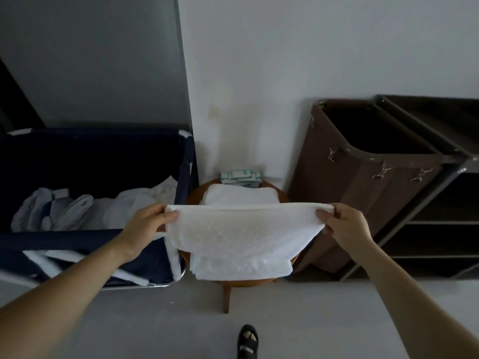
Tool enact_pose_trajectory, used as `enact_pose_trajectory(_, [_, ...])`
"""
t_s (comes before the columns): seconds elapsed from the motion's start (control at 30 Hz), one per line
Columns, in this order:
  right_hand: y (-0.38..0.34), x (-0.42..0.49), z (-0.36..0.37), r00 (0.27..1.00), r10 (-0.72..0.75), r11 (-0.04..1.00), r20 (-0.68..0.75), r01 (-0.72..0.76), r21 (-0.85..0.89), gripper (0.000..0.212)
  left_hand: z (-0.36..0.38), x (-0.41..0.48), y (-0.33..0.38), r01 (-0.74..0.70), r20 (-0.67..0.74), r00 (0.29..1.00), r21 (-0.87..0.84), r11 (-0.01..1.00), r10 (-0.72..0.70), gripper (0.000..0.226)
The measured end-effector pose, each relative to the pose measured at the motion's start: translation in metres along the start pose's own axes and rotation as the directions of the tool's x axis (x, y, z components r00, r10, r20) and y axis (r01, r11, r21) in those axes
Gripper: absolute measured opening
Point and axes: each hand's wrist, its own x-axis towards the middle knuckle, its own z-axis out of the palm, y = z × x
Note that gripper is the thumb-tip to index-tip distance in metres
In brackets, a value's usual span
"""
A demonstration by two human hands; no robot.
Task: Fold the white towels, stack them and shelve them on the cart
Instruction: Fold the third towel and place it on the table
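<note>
Left hand (145, 224): pinches the left top corner of the held towel (241, 229), above the left rim of the stool (234, 281).
Right hand (344, 224): pinches the right top corner, above the stool's right rim; the two hands are well apart.
Held towel: white, stretched between the hands, hanging over the stool and sagging in the middle.
Folded towels (243, 268): white, stacked on the stool seat, partly hidden behind the held towel.
Packets (241, 177): pale green, at the stool's far edge against the wall.
Laundry bin (90, 151): navy, just left of the stool, with loose white linen (77, 211) inside.
Cart (440, 229): dark shelves right of the stool, with a brown bag (363, 193) on its near end.
Foot (248, 340): in a black sandal, on the floor in front of the stool.
</note>
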Motion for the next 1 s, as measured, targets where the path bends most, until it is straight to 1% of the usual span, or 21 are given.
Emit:
enact_pose_trajectory(0.1, [0.004, 0.022, 0.003, 1.000, -0.025, 0.998, 0.013, 0.026, -0.058, 0.008, 0.007, 0.024, 0.006, 0.012, 0.007, 1.000, 0.015, 1.000, -0.012, 0.023])
enact_pose_trajectory(0.2, [0.009, 0.065, 0.017, 1.000, -0.020, 0.999, 0.023, 0.021, -0.045, 0.006, 0.018, 0.072, 0.005, 0.038, -0.048, 0.998, -0.029, 0.999, -0.040, 0.028])
enact_pose_trajectory(0.27, [0.014, 0.101, 0.031, 0.999, -0.004, 0.999, 0.040, 0.005, -0.038, 0.003, 0.028, 0.112, 0.000, 0.064, -0.098, 0.993, 0.008, 0.998, -0.062, 0.028])
enact_pose_trajectory(0.37, [0.033, 0.164, 0.061, 0.993, 0.078, 0.997, 0.083, -0.078, -0.002, 0.008, 0.047, 0.180, -0.015, 0.127, -0.156, 0.981, 0.087, 0.988, -0.112, 0.026])
enact_pose_trajectory(0.47, [0.062, 0.225, 0.102, 0.970, 0.181, 0.982, 0.163, -0.186, 0.016, 0.014, 0.064, 0.255, -0.047, 0.217, -0.222, 0.958, 0.147, 0.965, -0.181, 0.018])
enact_pose_trajectory(0.53, [0.088, 0.258, 0.133, 0.950, 0.232, 0.971, 0.211, -0.239, 0.006, 0.013, 0.077, 0.296, -0.074, 0.291, -0.222, 0.941, 0.148, 0.945, -0.255, 0.017])
enact_pose_trajectory(0.63, [0.129, 0.296, 0.174, 0.920, 0.315, 0.948, 0.233, -0.319, -0.019, 0.021, 0.096, 0.345, -0.117, 0.397, -0.199, 0.909, 0.135, 0.908, -0.367, 0.024])
enact_pose_trajectory(0.73, [0.165, 0.317, 0.203, 0.891, 0.394, 0.918, 0.226, -0.393, -0.054, 0.015, 0.112, 0.374, -0.147, 0.472, -0.215, 0.868, 0.085, 0.877, -0.447, 0.034])
enact_pose_trajectory(0.8, [0.180, 0.322, 0.213, 0.854, 0.463, 0.886, 0.236, -0.456, -0.086, 0.016, 0.119, 0.382, -0.161, 0.510, -0.193, 0.848, 0.050, 0.859, -0.493, 0.036])
enact_pose_trajectory(0.83, [0.185, 0.323, 0.215, 0.845, 0.478, 0.878, 0.239, -0.466, -0.107, 0.017, 0.121, 0.384, -0.164, 0.523, -0.186, 0.840, 0.028, 0.852, -0.510, 0.035])
enact_pose_trajectory(0.9, [0.188, 0.327, 0.213, 0.853, 0.470, 0.883, 0.227, -0.457, -0.111, 0.019, 0.122, 0.384, -0.162, 0.525, -0.192, 0.833, -0.016, 0.851, -0.518, 0.026])
enact_pose_trajectory(0.93, [0.185, 0.329, 0.210, 0.863, 0.456, 0.890, 0.216, -0.449, -0.086, 0.019, 0.121, 0.385, -0.159, 0.509, -0.205, 0.839, -0.036, 0.860, -0.505, 0.021])
enact_pose_trajectory(1.0, [0.173, 0.334, 0.205, 0.882, 0.426, 0.902, 0.200, -0.433, -0.011, 0.017, 0.118, 0.390, -0.146, 0.454, -0.232, 0.860, -0.061, 0.889, -0.455, 0.020])
